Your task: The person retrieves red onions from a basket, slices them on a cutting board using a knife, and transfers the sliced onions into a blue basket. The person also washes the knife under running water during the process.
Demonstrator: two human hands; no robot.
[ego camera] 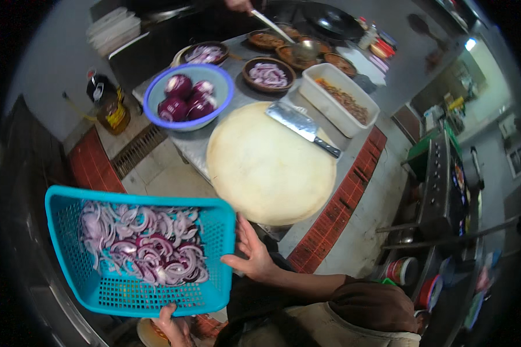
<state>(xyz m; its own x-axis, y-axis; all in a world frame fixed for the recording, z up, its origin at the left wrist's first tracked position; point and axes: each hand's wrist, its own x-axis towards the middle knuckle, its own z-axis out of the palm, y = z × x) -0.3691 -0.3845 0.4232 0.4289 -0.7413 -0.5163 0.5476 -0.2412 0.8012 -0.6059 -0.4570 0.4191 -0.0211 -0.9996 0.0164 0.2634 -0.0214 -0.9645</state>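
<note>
A turquoise perforated plastic basket (91, 299) is held up at the lower left, tilted so that its inside faces me. Sliced red onion (156, 247) lies in it, in loose strips and rings. My left hand (173, 327) grips the near rim, thumb over the edge. At the basket's right end my right hand (254, 253) holds the side wall, with its fingers partly hidden behind it. Beyond the basket is a round, pale cutting board (269, 173). A cleaver (297, 123) with a black handle lies flat across the board's far right part.
A blue-rimmed bowl (189, 123) of whole peeled red onions stands left of the board. Behind are a brown bowl of onion slices (268, 74) and a white tub of shredded food (343, 99). Another person's hand (239, 5) holds a ladle (304, 50) over several brown dishes.
</note>
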